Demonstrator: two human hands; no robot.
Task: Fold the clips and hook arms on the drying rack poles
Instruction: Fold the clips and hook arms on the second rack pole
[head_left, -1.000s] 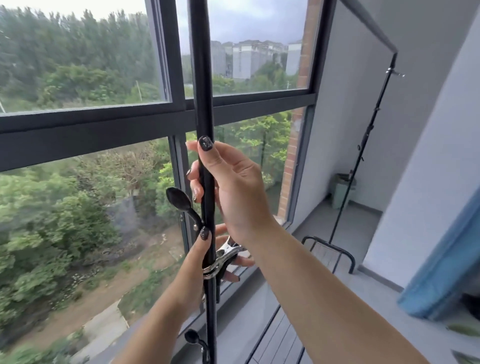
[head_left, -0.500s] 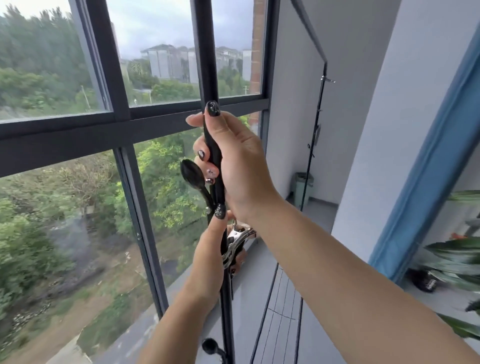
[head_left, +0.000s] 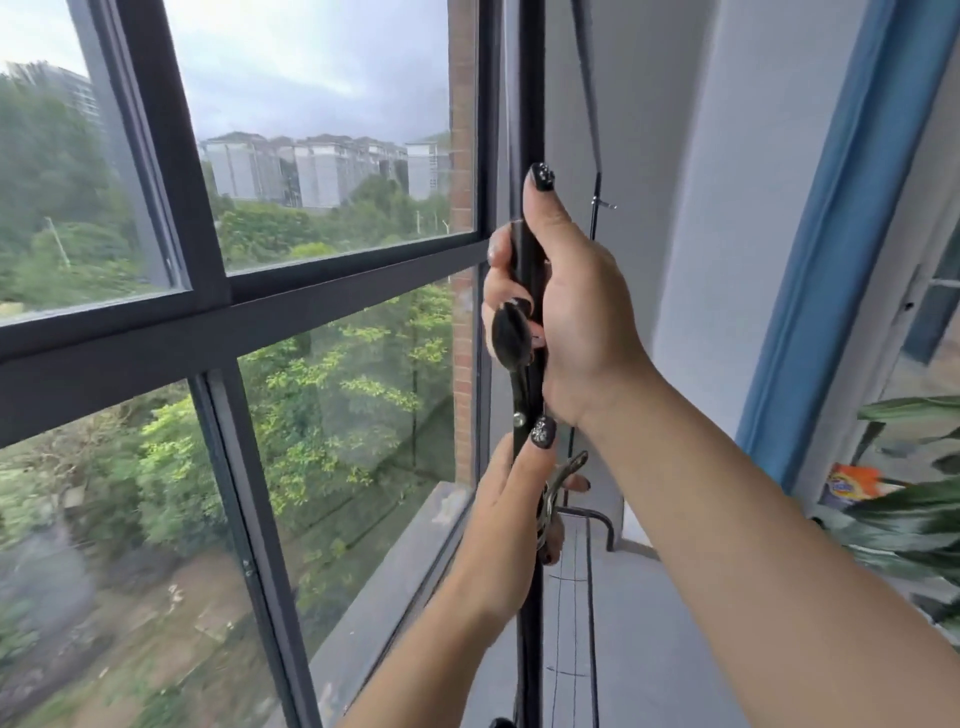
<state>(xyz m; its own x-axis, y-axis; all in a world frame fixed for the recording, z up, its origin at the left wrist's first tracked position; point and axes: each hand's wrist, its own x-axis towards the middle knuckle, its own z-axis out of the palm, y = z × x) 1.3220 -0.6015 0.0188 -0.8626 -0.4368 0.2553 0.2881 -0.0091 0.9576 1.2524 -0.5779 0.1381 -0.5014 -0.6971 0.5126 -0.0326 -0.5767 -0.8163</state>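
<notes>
Black pole (head_left: 529, 104); spoon-tipped hook arm (head_left: 511, 353) upright alongside, metal clip (head_left: 558, 488) below.

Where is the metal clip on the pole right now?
In the head view, the metal clip sits just right of centre on the black pole, held in the left hand, directly below the right hand and the folded-up hook arm.

A dark-framed window (head_left: 218, 291) shows trees and apartment blocks (head_left: 306, 169); leafy plant (head_left: 904, 519) at right.
</notes>
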